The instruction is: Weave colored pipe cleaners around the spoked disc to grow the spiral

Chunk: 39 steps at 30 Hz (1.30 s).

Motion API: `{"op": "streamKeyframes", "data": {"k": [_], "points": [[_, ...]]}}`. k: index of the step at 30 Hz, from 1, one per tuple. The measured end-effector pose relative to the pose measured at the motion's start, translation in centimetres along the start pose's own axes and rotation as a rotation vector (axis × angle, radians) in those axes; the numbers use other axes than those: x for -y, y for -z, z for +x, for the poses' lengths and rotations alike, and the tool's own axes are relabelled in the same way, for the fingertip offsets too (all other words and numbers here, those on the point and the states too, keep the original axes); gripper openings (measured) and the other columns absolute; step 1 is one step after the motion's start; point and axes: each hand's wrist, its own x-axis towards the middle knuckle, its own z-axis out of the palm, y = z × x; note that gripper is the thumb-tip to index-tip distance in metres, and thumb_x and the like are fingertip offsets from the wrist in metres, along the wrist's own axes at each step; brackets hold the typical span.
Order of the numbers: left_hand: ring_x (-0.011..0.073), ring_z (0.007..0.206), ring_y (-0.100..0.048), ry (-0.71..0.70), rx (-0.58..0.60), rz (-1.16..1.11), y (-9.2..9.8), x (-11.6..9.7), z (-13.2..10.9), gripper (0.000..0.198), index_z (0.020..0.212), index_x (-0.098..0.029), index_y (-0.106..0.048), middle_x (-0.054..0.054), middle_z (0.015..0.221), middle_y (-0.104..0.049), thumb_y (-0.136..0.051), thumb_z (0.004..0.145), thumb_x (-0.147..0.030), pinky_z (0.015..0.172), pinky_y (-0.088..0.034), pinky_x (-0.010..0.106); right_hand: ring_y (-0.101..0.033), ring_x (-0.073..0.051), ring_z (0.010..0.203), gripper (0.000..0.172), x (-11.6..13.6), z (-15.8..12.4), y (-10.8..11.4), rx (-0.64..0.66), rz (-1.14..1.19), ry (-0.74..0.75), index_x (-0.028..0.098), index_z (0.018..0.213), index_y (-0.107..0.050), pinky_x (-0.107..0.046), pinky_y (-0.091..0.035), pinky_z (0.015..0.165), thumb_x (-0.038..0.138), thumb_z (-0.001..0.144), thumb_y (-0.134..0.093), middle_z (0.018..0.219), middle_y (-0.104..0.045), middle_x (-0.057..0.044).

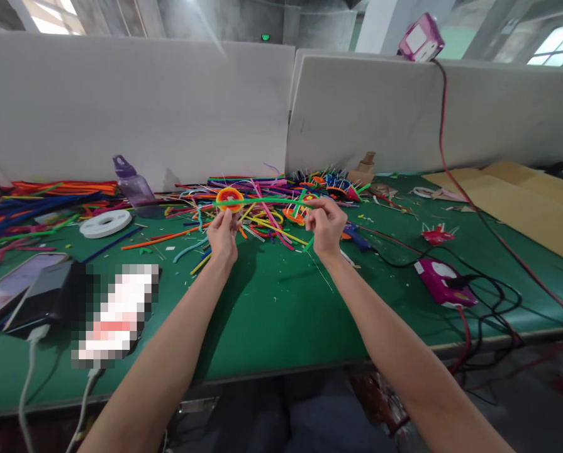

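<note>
Between the thumb and fingers of my left hand (222, 240) is an orange-and-yellow round coil (235, 190), held up above the table. A green pipe cleaner (272, 200) runs across in front of the coil to my right hand (327, 228), whose fingers are pinched on it. Whether the green strip is joined to the coil I cannot tell. Behind both hands lies a heap of many-coloured pipe cleaners (274, 217). Just right of my right hand rests a blue glue gun (356, 238), partly hidden.
A purple bottle (137, 189) and white spool (105, 223) stand left. Nearer are a phone (21, 283), a power bank (50, 292) and a blurred-out device (118, 314) with cables. At right are a magenta power strip (444, 283), tangled cords and cardboard sheets (521, 195). White panels (134, 107) close the back.
</note>
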Motion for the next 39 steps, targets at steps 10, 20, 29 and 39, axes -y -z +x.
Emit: {"op": "streamKeyframes", "data": {"k": [10, 20, 29, 39], "points": [[0.0161, 0.078, -0.071, 0.069, -0.007, -0.046, -0.8, -0.5, -0.4, 0.008, 0.066, -0.016, -0.065, 0.003, 0.071, -0.072, -0.064, 0.073, -0.014, 0.042, -0.027, 0.018, -0.057, -0.014, 0.057, 0.022, -0.4, -0.3, 0.4, 0.048, -0.385, 0.243, 0.020, 0.070, -0.063, -0.029, -0.041, 0.055, 0.013, 0.076, -0.043, 0.067, -0.067, -0.003], [0.0119, 0.068, -0.068, 0.065, -0.006, -0.076, -0.6, -0.6, -0.4, 0.007, 0.068, -0.017, -0.068, 0.003, 0.071, -0.072, -0.073, 0.071, -0.020, 0.042, -0.029, 0.018, -0.061, -0.016, 0.063, 0.021, -1.3, 0.0, 0.6, 0.050, -0.504, 0.295, 0.021, 0.070, -0.061, -0.029, -0.045, 0.061, 0.014, 0.077, -0.042, 0.068, -0.066, -0.003], [0.0126, 0.073, -0.067, 0.037, 0.056, -0.011, -0.7, -0.4, -0.6, 0.014, 0.069, -0.018, -0.069, 0.001, 0.076, -0.070, -0.081, 0.063, -0.016, 0.047, -0.034, 0.019, -0.065, -0.020, 0.078, 0.028, -1.9, -0.3, 0.6, 0.245, -0.682, 0.170, 0.018, 0.102, -0.064, -0.033, -0.048, 0.067, 0.012, 0.081, -0.047, 0.101, -0.072, -0.010], [0.0151, 0.071, -0.064, -0.012, 0.245, 0.171, -1.5, -0.4, -2.1, 0.014, 0.076, -0.017, -0.073, 0.002, 0.076, -0.068, -0.081, 0.065, -0.022, 0.052, -0.040, 0.023, -0.066, -0.021, 0.091, 0.030, -0.4, -1.3, -0.4, 0.416, -0.677, 0.266, 0.020, 0.120, -0.062, -0.031, -0.050, 0.069, 0.030, 0.093, -0.053, 0.111, -0.070, -0.010]]}}
